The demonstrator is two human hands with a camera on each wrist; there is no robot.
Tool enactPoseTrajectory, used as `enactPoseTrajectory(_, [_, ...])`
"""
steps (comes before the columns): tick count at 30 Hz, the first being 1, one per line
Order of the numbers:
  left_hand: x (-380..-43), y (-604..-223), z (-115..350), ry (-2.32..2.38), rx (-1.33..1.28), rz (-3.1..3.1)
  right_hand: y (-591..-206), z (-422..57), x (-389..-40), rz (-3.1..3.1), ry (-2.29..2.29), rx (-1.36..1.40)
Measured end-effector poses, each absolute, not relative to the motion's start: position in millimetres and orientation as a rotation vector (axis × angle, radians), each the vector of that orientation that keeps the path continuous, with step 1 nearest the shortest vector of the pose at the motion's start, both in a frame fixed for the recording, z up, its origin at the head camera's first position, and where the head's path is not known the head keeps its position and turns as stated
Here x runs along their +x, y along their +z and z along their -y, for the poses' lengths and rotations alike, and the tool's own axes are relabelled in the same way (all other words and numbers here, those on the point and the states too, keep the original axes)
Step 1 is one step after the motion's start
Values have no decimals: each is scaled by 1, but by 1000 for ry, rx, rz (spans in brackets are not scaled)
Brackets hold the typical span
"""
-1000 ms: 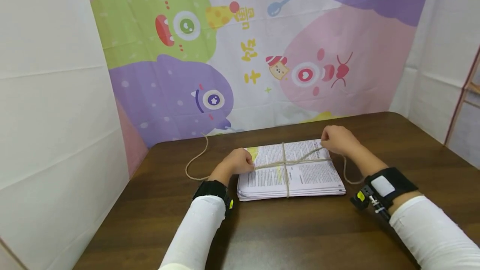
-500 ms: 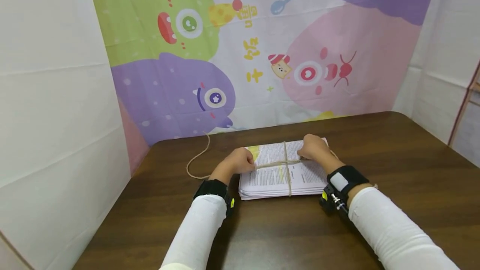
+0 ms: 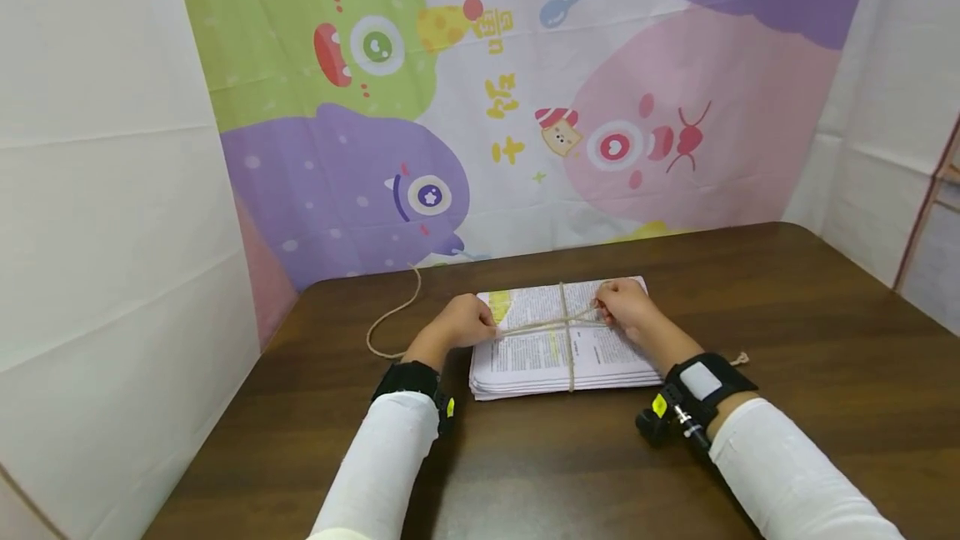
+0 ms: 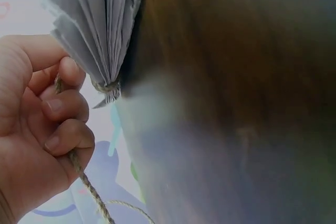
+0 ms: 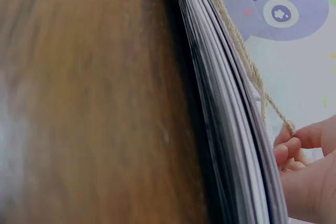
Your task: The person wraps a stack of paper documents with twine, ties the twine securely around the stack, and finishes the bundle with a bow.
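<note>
Left hand (image 3: 468, 322), its fingers curled, grips a twine (image 3: 534, 326) at the left edge of a stack of papers (image 3: 517, 365); the left wrist view shows the strand running through the palm and out below the fingers. Over the upper right part of the stack, the right hand (image 3: 624, 302) pinches another part of the twine between thumb and forefinger, drawing a short slanted line up from the middle. Each wrist carries a black strap, the left strap (image 3: 408, 377) and the right strap (image 3: 708, 382), with white sleeves behind them. Beneath the hands the printed sheets lie flat, with a yellow patch at the far left corner, and the twine crosses over them near the centre, one strand running front to back and the other side to side. The stack rests on the brown tabletop (image 3: 570, 465), toward its far side. Beyond the left hand a loose length of twine curves to the far edge; a frayed end shows just beyond the right strap. Farthest back hangs a cloth (image 3: 517, 198) printed with cartoon monsters.
</note>
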State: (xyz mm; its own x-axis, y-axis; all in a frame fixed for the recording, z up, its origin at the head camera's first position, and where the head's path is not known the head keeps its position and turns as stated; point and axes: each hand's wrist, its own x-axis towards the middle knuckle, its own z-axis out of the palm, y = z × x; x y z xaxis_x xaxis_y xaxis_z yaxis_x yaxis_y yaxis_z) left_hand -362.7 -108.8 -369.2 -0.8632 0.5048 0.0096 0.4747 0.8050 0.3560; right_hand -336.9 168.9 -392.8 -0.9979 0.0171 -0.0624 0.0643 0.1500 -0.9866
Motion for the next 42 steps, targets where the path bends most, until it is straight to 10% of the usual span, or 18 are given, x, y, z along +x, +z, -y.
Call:
enactPoseTrajectory(17, [-376,-326,84,-191,679,-3139,-399,-166,-328,-2716,-1562,-254])
enactPoseTrajectory(28, [-377,-336,2,976,850,-2860,-402,-168,-325,-2614,-1692,-254])
enactPoseTrajectory(42, [-363,-342,-23,736,1025,-2875,-411,-173,-325,-2316,-2063,-228])
